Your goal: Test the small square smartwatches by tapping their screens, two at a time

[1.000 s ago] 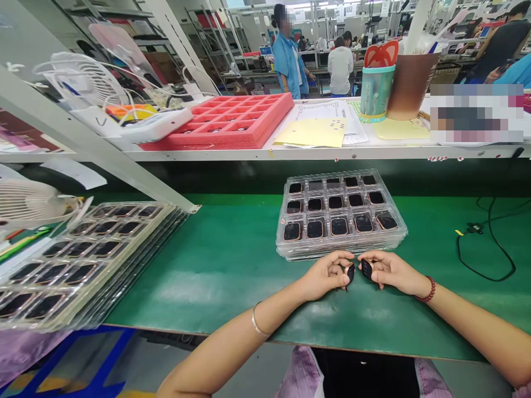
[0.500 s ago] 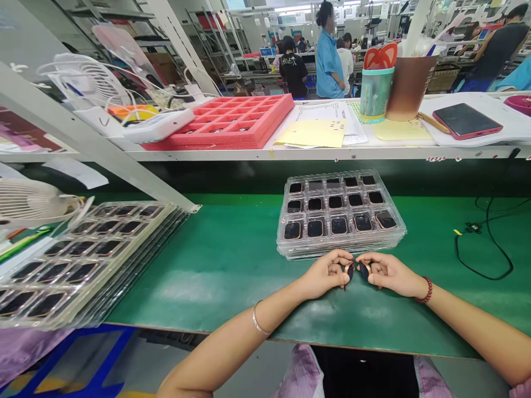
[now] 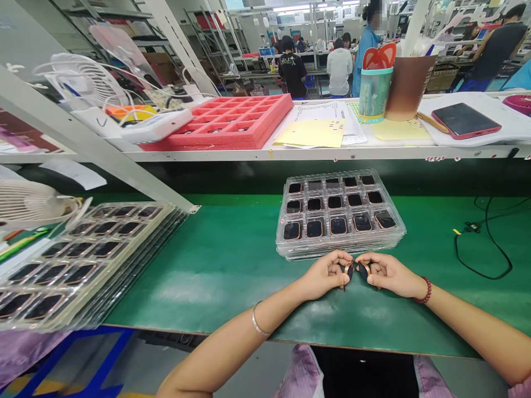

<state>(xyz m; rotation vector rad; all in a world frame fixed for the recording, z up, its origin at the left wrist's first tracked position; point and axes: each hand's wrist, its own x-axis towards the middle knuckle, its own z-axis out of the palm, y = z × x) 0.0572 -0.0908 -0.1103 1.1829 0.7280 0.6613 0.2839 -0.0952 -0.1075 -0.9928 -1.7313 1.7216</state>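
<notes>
My left hand pinches a small dark watch-like piece with a copper rim at its fingertips. A similar dark piece is held by my right hand, its fingers closed round the edge. Both pieces are tilted on edge, close together over the green table mat. Just beyond my hands lies a stack of clear plastic trays, its top compartments filled with rows of black square-faced pieces.
More clear trays with dark pieces are stacked at the left, beside a white fan. A black cable lies right. The raised shelf bears a red tray, papers, cups and a phone.
My hands and the two pieces have barely moved. In the background, the person in blue has shifted to the right, and a seated person in white shows more fully.
</notes>
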